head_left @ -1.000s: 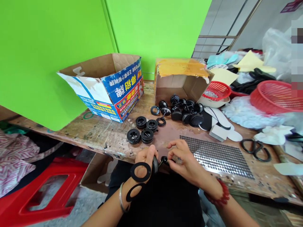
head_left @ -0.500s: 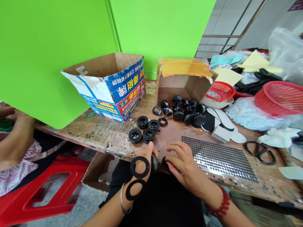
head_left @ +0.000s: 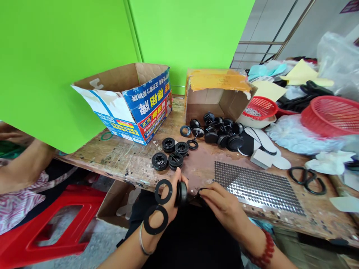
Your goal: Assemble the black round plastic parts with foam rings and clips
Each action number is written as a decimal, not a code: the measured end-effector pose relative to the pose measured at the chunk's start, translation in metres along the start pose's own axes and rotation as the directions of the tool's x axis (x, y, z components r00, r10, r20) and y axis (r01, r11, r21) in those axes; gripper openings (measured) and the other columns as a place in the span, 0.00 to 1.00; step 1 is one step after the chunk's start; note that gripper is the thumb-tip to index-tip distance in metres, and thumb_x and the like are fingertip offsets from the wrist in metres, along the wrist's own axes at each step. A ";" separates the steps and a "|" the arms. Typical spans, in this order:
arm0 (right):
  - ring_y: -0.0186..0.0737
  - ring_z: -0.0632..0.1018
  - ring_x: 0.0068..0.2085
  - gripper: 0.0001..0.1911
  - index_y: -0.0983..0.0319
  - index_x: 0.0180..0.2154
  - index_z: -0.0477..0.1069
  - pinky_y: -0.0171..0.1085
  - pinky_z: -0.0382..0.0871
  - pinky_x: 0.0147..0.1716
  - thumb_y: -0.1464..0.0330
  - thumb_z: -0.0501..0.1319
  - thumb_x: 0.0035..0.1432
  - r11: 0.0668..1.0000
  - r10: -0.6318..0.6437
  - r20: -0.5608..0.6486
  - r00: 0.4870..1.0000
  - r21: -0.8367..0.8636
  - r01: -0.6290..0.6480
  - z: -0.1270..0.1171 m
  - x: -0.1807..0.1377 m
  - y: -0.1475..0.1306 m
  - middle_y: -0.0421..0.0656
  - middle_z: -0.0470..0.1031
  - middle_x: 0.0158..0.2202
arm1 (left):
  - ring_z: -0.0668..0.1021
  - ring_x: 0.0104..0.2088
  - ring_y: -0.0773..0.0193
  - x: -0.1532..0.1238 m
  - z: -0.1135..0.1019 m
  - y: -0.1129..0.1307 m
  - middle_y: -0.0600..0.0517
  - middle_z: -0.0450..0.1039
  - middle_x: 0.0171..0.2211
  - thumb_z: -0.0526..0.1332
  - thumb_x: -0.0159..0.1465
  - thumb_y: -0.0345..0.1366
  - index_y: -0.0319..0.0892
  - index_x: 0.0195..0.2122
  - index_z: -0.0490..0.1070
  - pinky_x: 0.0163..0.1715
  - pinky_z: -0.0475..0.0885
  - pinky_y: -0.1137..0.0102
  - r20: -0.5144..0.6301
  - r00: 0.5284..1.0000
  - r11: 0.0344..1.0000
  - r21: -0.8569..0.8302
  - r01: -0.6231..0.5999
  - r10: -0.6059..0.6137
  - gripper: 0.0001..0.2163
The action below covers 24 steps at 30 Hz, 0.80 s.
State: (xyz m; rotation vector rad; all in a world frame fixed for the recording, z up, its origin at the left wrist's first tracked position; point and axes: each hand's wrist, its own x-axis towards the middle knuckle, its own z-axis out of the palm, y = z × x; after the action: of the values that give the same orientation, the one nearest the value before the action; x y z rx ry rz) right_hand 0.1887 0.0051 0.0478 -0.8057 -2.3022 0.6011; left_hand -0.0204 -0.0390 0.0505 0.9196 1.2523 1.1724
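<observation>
My left hand point(head_left: 168, 205) is curled shut round a black wheel point(head_left: 181, 193), with two flat rings point(head_left: 163, 191) resting on its back and wrist. My right hand point(head_left: 221, 204) pinches a small black part point(head_left: 200, 192) just beside that wheel, over the near edge of the table point(head_left: 129, 160). I judge that tilting the left wrist could shed the rings, and a loose pinch could drop the part off the edge.

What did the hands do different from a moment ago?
The right hand dropped lower and drew a little away from the black knob, still pinching a small black part. Another person's arm came into view at the left. The left hand still grips the knob, two flat rings on its back; the wheels on the table stayed put.
</observation>
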 end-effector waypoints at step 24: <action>0.43 0.75 0.37 0.08 0.63 0.32 0.72 0.37 0.69 0.37 0.78 0.57 0.59 0.807 0.313 0.166 0.935 -0.566 -0.170 0.006 0.016 0.047 0.46 0.73 0.34 | 0.65 0.16 0.75 0.019 0.003 0.015 0.58 0.66 0.19 0.69 0.46 0.66 0.42 0.34 0.71 0.10 0.56 0.83 -0.014 0.947 0.864 -0.413 0.287 -0.321 0.31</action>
State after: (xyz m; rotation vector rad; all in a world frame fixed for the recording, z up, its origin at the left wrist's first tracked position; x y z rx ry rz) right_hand 0.1933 0.0480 0.0223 -1.3809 -2.6710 0.1391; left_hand -0.0213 -0.0175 0.0613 0.3498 1.1103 1.1630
